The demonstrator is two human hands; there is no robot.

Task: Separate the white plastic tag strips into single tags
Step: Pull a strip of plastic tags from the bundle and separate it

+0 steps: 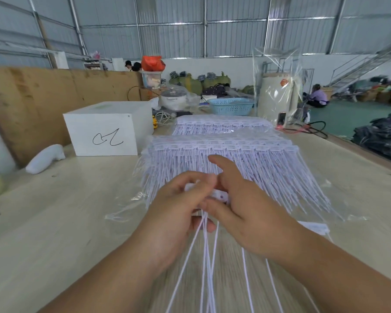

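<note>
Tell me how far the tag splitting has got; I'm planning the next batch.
Done: only a few loose tags lie by the right wrist. In hand: the left hand and right hand grip one strip, tails hanging toward the camera. Left: the near stack and far stack remain joined, so it's early.

Both bare forearms reach forward from the near edge of the table, meeting at its middle. The left hand [178,213] has its fingers curled and pinching, thumb tip pressed against the right hand [242,213]. The right hand's index finger points outward, its other fingers curled in a pinch.
</note>
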